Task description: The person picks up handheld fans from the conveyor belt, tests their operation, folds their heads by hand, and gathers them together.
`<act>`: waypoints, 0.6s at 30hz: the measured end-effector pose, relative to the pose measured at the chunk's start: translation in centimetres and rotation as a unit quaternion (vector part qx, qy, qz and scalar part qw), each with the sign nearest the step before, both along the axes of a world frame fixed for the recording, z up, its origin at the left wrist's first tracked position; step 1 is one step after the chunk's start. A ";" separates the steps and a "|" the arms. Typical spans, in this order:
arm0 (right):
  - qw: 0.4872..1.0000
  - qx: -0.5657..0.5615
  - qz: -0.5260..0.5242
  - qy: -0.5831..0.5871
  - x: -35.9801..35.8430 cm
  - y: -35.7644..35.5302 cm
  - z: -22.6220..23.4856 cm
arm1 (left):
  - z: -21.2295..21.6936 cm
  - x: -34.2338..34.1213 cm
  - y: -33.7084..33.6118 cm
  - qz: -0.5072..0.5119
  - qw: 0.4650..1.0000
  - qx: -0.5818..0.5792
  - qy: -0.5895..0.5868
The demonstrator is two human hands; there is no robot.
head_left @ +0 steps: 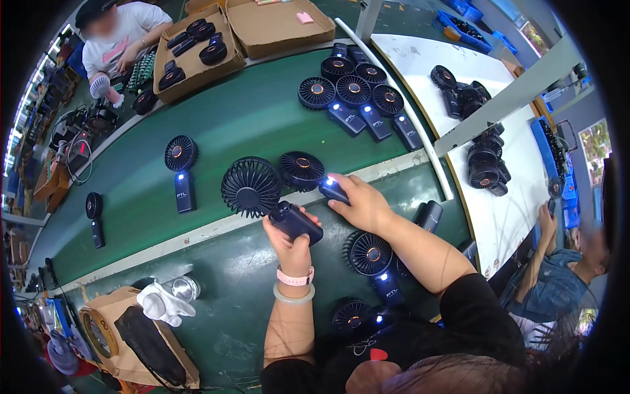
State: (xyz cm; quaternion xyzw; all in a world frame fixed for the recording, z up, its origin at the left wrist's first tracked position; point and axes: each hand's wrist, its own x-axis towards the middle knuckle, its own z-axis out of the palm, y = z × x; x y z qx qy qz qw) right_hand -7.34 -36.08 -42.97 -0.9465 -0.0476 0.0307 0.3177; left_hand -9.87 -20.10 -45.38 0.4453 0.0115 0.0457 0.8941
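Note:
My left hand (293, 253) is wrapped round the handle of a dark handheld fan (251, 187), its round grille tilted up and to the left. A second dark handheld fan (302, 171), with an orange centre ring and a white light lit on its handle, is gripped in my right hand (362, 205). The two fan heads are close together above the belt's near edge. Close to my right forearm, another fan (371, 253) lies on the near bench with its light lit. A further fan (354, 316) lies by my body, partly hidden.
Fans lie on the green belt (243, 131), one (181, 155) at left and several clustered at far right. A cardboard box (161, 92) holds more. A white table (420, 65) bears fan piles. A cardboard tray (190, 368) stands lower left. Co-workers sit far left and right.

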 end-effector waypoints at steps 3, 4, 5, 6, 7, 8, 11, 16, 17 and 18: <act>1.000 0.003 0.003 -0.001 0.0 0.0 0.0 | -0.6 -0.1 0.6 -0.030 0.999 -0.011 0.042; 1.000 0.005 0.004 -0.002 0.0 -0.1 0.0 | -0.7 -0.1 0.7 -0.030 0.999 -0.010 0.043; 1.000 0.007 0.005 -0.004 0.0 -0.1 -0.1 | -0.8 -0.1 0.7 -0.031 0.999 -0.014 0.035; 1.000 0.007 0.004 -0.004 0.0 -0.1 -0.1 | -0.8 0.0 0.7 -0.031 0.999 -0.017 0.028; 1.000 0.009 0.003 -0.002 0.0 -0.1 -0.2 | -0.8 -0.1 0.6 -0.032 0.999 -0.017 0.028; 1.000 0.010 0.002 -0.001 0.0 -0.1 -0.2 | -0.7 -0.1 0.5 -0.024 0.999 -0.012 0.019; 1.000 0.006 -0.003 0.014 0.0 -0.1 -0.1 | -0.7 -0.2 0.4 -0.017 1.000 -0.007 0.020; 1.000 0.012 -0.004 0.009 0.0 -0.1 0.1 | -0.6 -0.1 0.5 -0.007 0.999 0.020 0.041; 1.000 0.013 -0.004 0.005 0.0 -0.1 0.1 | -0.7 -0.1 0.4 -0.004 0.999 0.023 0.027; 1.000 0.013 -0.005 0.005 0.0 -0.2 -0.1 | -0.7 0.0 0.3 -0.001 1.000 0.027 0.014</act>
